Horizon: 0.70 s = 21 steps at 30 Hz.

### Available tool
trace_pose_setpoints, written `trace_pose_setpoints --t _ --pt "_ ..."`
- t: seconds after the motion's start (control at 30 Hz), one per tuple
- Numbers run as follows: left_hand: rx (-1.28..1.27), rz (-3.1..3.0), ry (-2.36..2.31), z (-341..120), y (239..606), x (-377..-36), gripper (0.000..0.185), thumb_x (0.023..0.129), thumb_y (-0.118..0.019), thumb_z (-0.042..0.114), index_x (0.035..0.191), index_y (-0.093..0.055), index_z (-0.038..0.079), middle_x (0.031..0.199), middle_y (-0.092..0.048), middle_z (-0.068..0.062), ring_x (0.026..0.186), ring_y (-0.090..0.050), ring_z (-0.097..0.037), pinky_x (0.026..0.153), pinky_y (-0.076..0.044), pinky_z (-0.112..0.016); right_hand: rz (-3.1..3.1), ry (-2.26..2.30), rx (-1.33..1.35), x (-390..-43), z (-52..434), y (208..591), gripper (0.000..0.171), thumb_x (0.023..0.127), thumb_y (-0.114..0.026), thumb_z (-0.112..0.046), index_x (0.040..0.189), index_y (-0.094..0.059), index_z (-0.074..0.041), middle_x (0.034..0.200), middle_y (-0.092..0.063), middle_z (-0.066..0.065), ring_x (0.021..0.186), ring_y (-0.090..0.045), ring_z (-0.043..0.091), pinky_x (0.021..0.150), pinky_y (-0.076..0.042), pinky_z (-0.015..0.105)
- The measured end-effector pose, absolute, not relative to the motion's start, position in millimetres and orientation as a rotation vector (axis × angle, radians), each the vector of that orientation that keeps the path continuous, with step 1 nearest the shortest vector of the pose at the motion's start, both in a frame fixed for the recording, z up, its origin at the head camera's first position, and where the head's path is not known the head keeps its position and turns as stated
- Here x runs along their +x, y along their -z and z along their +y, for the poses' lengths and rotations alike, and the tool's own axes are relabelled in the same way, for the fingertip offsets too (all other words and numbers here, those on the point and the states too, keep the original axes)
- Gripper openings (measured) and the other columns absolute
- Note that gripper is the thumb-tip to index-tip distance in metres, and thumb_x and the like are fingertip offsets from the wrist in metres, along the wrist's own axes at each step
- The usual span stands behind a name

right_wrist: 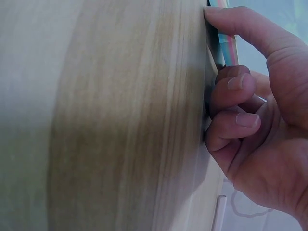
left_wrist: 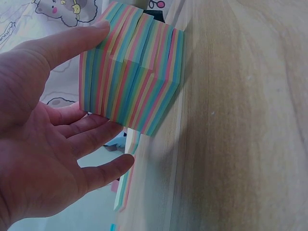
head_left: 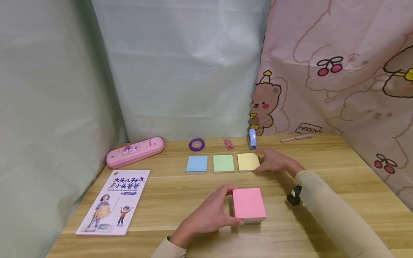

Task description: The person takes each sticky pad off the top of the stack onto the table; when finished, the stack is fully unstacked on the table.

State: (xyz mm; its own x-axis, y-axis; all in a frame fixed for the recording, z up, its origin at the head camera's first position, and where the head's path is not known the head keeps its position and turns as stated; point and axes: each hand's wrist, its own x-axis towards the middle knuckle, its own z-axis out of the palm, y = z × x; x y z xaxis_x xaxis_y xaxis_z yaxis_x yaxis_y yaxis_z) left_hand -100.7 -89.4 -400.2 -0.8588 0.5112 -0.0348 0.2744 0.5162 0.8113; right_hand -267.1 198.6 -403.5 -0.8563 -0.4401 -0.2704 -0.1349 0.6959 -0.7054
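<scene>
My left hand (head_left: 214,209) grips a thick stack of sticky notes (head_left: 249,203) by its left side, thumb at the near edge and fingers at the far edge. The stack has a pink top, and the left wrist view shows its striped multicoloured sides (left_wrist: 134,72). Farther back, my right hand (head_left: 274,161) holds the right side of a thin yellow sticky note pad (head_left: 247,162) on the table, its thumb at the near corner. Green (head_left: 223,163) and blue (head_left: 196,164) pads lie in a row to the left of the yellow one.
Along the back are a purple tape roll (head_left: 196,144), a pink binder clip (head_left: 228,143), a lilac stapler (head_left: 252,139) and a pale pen (head_left: 296,138). A pink pencil case (head_left: 135,152) and a booklet (head_left: 113,204) lie at the left. Curtains hang behind the wooden table (head_left: 167,200).
</scene>
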Motion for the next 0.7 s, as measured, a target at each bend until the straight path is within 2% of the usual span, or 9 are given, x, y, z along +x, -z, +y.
trace_pose_setpoints --t 0.37,0.53,0.7 --pt "0.659 2.49 -1.26 -89.1 399.1 -99.9 0.087 0.081 -0.092 0.04 0.149 -0.046 0.013 0.149 -0.055 0.0 0.142 -0.05 -0.02 0.119 -0.044 -0.048 2.505 0.945 -0.401 -268.7 198.3 404.4 0.099 0.083 -0.089 -0.023 0.164 -0.034 -0.008 0.089 -0.068 0.01 0.049 -0.041 0.009 0.047 -0.04 0.023" --pt "0.659 2.49 -1.257 -88.9 399.3 -99.8 0.088 0.081 -0.092 0.041 0.15 -0.045 0.012 0.15 -0.055 0.0 0.142 -0.05 -0.02 0.119 -0.044 -0.049 2.496 0.936 -0.403 -268.4 198.3 403.3 0.099 0.084 -0.088 -0.022 0.165 -0.033 -0.008 0.082 -0.063 0.008 0.049 -0.04 0.009 0.047 -0.039 0.023" --pt "0.661 2.495 -1.256 -88.8 399.4 -99.8 0.089 0.081 -0.092 0.041 0.15 -0.045 0.012 0.15 -0.055 -0.001 0.143 -0.05 -0.021 0.119 -0.044 -0.05 2.488 0.927 -0.44 -268.3 198.3 401.3 0.098 0.084 -0.088 -0.021 0.165 -0.033 -0.01 0.083 -0.062 0.007 0.05 -0.041 0.01 0.048 -0.038 0.023"
